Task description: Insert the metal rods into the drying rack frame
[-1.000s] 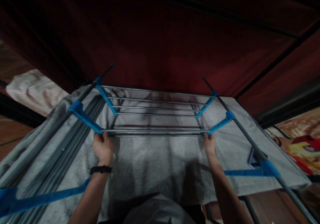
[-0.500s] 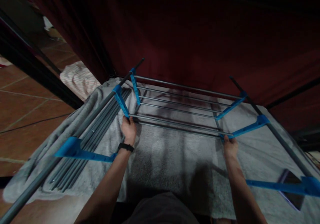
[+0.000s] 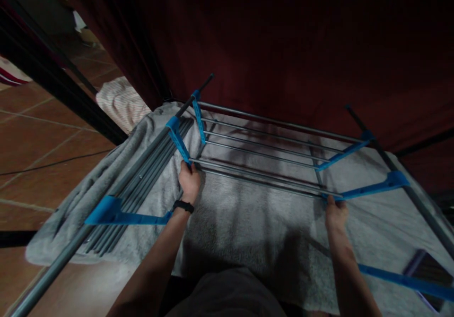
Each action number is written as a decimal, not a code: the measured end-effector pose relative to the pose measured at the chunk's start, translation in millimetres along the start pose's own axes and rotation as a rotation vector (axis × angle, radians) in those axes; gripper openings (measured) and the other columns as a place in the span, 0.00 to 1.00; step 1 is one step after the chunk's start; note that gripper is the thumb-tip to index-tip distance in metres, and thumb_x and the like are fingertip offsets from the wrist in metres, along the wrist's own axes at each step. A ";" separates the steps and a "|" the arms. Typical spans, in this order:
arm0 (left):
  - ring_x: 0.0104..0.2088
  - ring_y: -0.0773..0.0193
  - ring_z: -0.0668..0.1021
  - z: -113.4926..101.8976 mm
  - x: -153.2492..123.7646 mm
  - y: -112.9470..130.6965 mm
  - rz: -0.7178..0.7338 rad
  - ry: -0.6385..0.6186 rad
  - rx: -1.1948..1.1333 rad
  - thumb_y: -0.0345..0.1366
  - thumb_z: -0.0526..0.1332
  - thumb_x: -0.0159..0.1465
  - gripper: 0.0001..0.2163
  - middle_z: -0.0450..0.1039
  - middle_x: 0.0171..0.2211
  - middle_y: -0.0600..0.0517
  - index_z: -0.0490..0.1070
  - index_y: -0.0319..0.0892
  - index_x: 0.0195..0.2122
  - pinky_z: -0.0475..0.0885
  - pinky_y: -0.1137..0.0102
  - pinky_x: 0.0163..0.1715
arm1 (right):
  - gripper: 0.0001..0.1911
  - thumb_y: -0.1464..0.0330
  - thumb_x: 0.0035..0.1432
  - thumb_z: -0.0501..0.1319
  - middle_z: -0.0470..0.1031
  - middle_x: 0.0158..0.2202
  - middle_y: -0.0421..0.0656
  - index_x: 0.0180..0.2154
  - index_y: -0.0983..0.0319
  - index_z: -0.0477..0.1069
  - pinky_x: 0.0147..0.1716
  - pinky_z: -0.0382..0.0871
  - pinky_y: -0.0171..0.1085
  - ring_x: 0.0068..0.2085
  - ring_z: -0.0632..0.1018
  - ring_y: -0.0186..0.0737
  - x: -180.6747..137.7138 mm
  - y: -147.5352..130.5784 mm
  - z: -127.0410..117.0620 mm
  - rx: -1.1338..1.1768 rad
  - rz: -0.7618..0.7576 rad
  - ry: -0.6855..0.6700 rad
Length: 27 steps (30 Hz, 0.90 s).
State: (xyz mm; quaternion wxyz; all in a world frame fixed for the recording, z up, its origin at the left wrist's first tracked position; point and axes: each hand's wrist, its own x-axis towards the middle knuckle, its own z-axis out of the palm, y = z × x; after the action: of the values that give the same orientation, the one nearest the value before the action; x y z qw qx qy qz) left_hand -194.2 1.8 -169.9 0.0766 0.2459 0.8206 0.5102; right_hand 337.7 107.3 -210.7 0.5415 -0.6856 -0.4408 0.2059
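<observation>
A shelf of grey metal rods with blue plastic end brackets hangs between two grey side poles of a rack frame. My left hand is closed round the near rod at its left end, a black band on the wrist. At the right end of the same rod, my right hand grips beside the blue bracket. Under the rack lies a grey towel.
A bundle of loose grey rods lies on the towel at the left. Dark red fabric hangs behind the rack. A dark phone-like slab sits at the right. Tiled floor and a striped cloth are at the left.
The view has swung left and both hands have shifted with the near rod; each hand still grips its end of the rod.
</observation>
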 end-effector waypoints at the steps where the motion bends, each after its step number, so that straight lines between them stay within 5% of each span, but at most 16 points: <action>1: 0.40 0.53 0.79 0.2 -0.6 -2.1 0.011 -0.008 -0.020 0.31 0.60 0.68 0.05 0.74 0.35 0.49 0.69 0.46 0.43 0.71 0.62 0.45 | 0.18 0.50 0.50 0.67 0.79 0.37 0.45 0.35 0.54 0.70 0.59 0.71 0.57 0.49 0.80 0.56 -1.3 -1.4 1.8 0.015 0.016 -0.001; 7: 0.56 0.52 0.79 -0.3 -3.8 -9.5 0.138 0.003 -0.192 0.35 0.60 0.68 0.18 0.77 0.53 0.39 0.68 0.44 0.58 0.71 0.59 0.60 | 0.22 0.51 0.48 0.67 0.73 0.40 0.42 0.40 0.54 0.66 0.59 0.72 0.58 0.48 0.79 0.51 -25.1 -4.7 8.0 0.079 0.020 0.114; 12: 0.59 0.51 0.78 -3.6 2.3 -1.8 0.194 0.010 -0.202 0.35 0.59 0.68 0.18 0.76 0.56 0.38 0.68 0.42 0.59 0.70 0.59 0.62 | 0.24 0.53 0.47 0.69 0.71 0.40 0.39 0.42 0.53 0.65 0.58 0.75 0.54 0.46 0.79 0.47 -59.4 -12.8 8.0 0.195 0.088 0.210; 19: 0.52 0.52 0.79 -13.0 6.4 7.5 0.142 -0.030 -0.232 0.35 0.59 0.67 0.13 0.79 0.49 0.43 0.72 0.42 0.52 0.72 0.59 0.59 | 0.18 0.59 0.49 0.75 0.82 0.42 0.44 0.41 0.57 0.76 0.53 0.80 0.49 0.44 0.84 0.43 -84.7 -64.7 20.6 0.636 0.329 -0.276; 27: 0.41 0.59 0.76 -11.3 19.0 4.0 0.168 -0.022 -0.250 0.41 0.60 0.69 0.09 0.75 0.37 0.50 0.72 0.40 0.43 0.73 0.62 0.50 | 0.13 0.62 0.52 0.77 0.83 0.36 0.39 0.34 0.55 0.75 0.56 0.80 0.48 0.41 0.84 0.42 -95.0 -91.4 50.2 0.873 0.413 -0.268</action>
State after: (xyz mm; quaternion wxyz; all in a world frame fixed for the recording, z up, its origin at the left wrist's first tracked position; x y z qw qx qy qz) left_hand -213.6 3.3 -158.7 0.0727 0.3081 0.7261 0.6103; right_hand 214.7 59.1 -161.3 0.6644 -0.4357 -0.2343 0.5603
